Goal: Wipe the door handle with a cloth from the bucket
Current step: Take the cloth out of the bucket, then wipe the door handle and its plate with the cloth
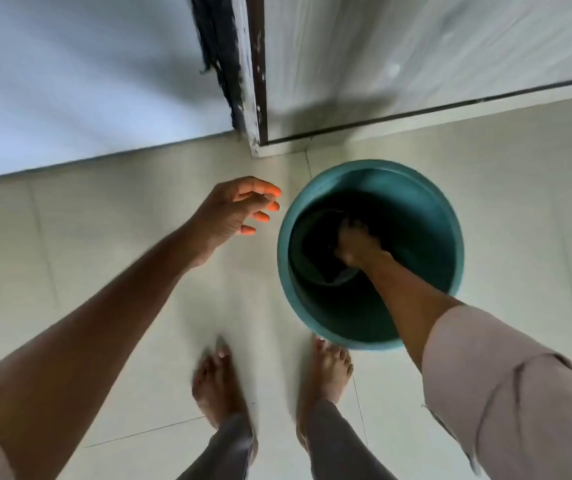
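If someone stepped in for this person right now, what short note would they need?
Right hand: down inside the green bucket, fingers closing on a dark cloth at the bottom; whether the grip is firm cannot be told.
Left hand: free, fingers loosely open, hovering left of the bucket.
Bucket stands on the tiled floor by the door frame.
Done: reached the cloth.
Left: lift it out, find the door handle (out of view), wipe it.

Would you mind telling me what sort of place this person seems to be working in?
Probably indoors in a home, at a doorway. The floor is pale glossy square tile, a worn, paint-chipped door frame post meets it beside a pale wood-grain door panel, and the person stands barefoot by a round teal plastic bucket.
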